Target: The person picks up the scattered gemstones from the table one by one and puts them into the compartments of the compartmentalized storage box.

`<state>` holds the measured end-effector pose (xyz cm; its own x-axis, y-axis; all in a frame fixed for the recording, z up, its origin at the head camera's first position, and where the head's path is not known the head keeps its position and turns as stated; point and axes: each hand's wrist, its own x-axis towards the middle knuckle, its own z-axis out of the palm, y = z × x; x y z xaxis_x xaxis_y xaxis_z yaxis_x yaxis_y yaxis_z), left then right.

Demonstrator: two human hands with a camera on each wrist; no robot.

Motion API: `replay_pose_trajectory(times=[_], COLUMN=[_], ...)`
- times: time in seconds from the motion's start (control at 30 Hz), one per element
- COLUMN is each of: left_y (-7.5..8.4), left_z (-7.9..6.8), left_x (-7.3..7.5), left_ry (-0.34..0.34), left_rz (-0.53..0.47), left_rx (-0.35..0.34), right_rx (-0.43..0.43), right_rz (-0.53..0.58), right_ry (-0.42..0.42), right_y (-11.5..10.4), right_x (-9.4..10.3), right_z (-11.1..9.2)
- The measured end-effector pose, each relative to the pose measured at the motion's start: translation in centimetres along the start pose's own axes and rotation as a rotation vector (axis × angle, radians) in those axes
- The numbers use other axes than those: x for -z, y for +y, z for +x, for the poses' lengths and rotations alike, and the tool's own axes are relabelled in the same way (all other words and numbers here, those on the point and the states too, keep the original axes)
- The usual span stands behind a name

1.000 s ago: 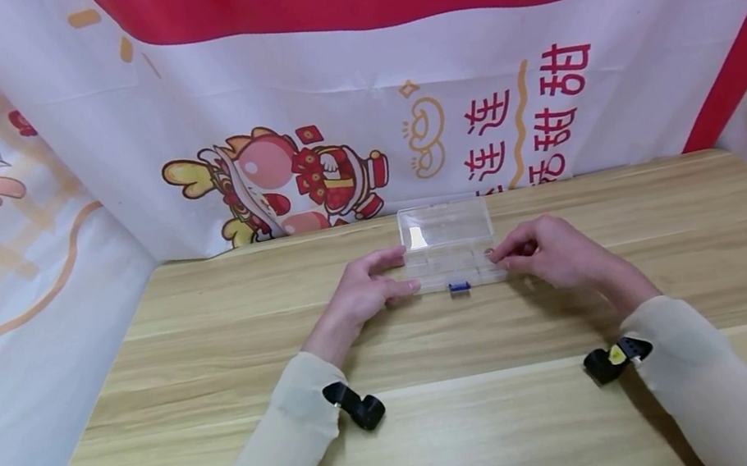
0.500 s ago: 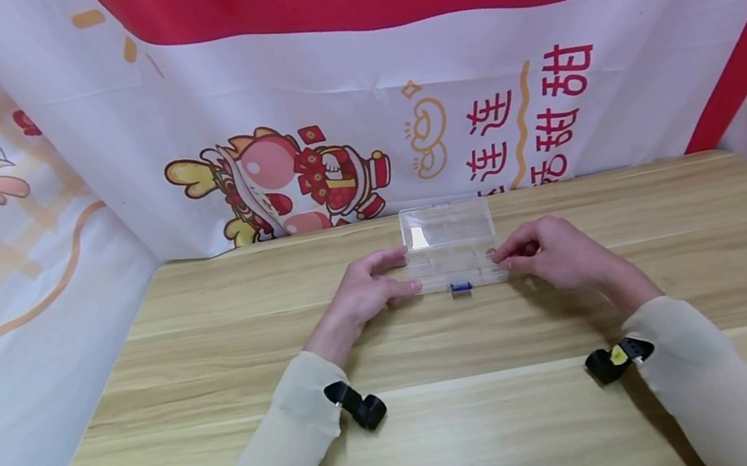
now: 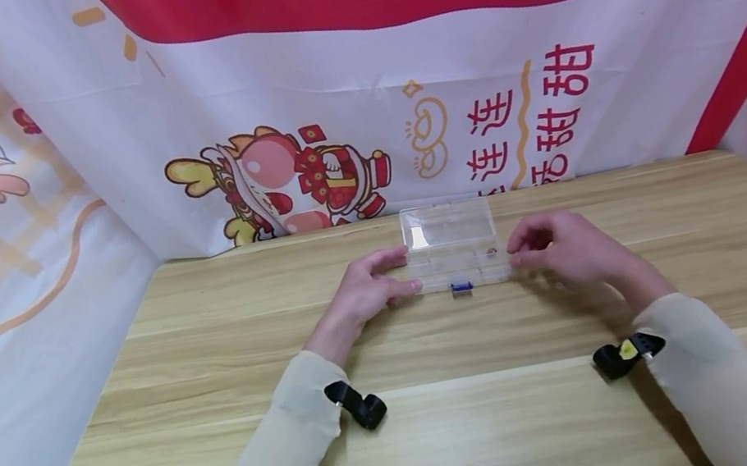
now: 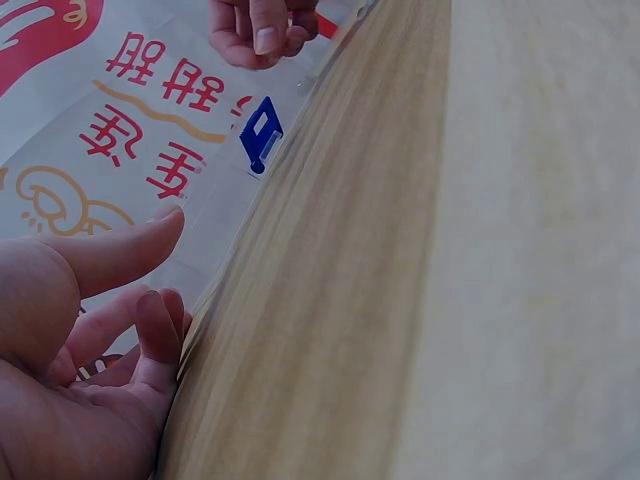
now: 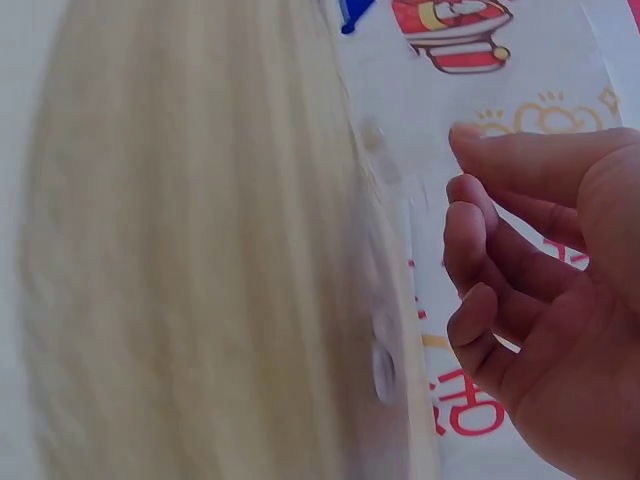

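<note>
A clear plastic compartment box (image 3: 451, 259) lies on the table with its lid (image 3: 454, 223) raised at the back and a blue latch (image 3: 461, 287) at its front edge. My left hand (image 3: 376, 282) grips the box's left end, thumb at the front corner and index finger toward the back. Inside a right-hand compartment sits a small brownish, shiny piece (image 3: 492, 251), too small to identify. Just off the box's right end is my right hand (image 3: 559, 246); in the right wrist view its thumb and loosely bent fingers (image 5: 468, 235) are apart, with nothing between them.
A small clear object (image 3: 564, 285) lies on the wood-grain table (image 3: 483, 430) below the right hand, blurred in the right wrist view. Behind the box hangs a printed white and red cloth (image 3: 285, 73), with another patterned cloth (image 3: 13, 271) along the left.
My right hand has let go of the small piece in the right compartment and moved right, away from the box. My left hand stays on the box's left end.
</note>
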<state>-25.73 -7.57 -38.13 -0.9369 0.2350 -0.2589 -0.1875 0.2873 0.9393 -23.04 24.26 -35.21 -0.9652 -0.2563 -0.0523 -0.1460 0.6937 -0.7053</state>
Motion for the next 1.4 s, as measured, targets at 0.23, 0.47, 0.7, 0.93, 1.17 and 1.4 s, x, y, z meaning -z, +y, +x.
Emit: replay_pose_trajectory(times=[0.23, 0.47, 0.7, 0.93, 1.17, 1.4], left_y=[-0.1, -0.1, -0.2, -0.1, 0.0, 0.1], left_z=[0.0, 0.1, 0.1, 0.0, -0.1, -0.1], left_x=[0.0, 0.0, 0.0, 0.0, -0.1, 0.0], left_ry=[0.002, 0.006, 0.008, 0.006, 0.002, 0.001], left_rz=[0.003, 0.002, -0.001, -0.004, 0.002, 0.003], left_rx=[-0.006, -0.015, -0.014, -0.014, -0.015, -0.01], right_rx=[-0.01, -0.053, -0.059, -0.048, -0.064, -0.084], right_rz=[-0.013, -0.052, -0.082, -0.101, -0.091, -0.076], right_ry=[-0.093, -0.205, -0.25, -0.282, -0.31, -0.328], right_y=[1.3, 2.3, 2.4, 2.4, 2.7, 2.7], right_x=[1.1, 1.5, 1.9, 2.3, 2.9, 2.9], right_z=[-0.4, -0.4, -0.6, -0.8, -1.1, -1.0])
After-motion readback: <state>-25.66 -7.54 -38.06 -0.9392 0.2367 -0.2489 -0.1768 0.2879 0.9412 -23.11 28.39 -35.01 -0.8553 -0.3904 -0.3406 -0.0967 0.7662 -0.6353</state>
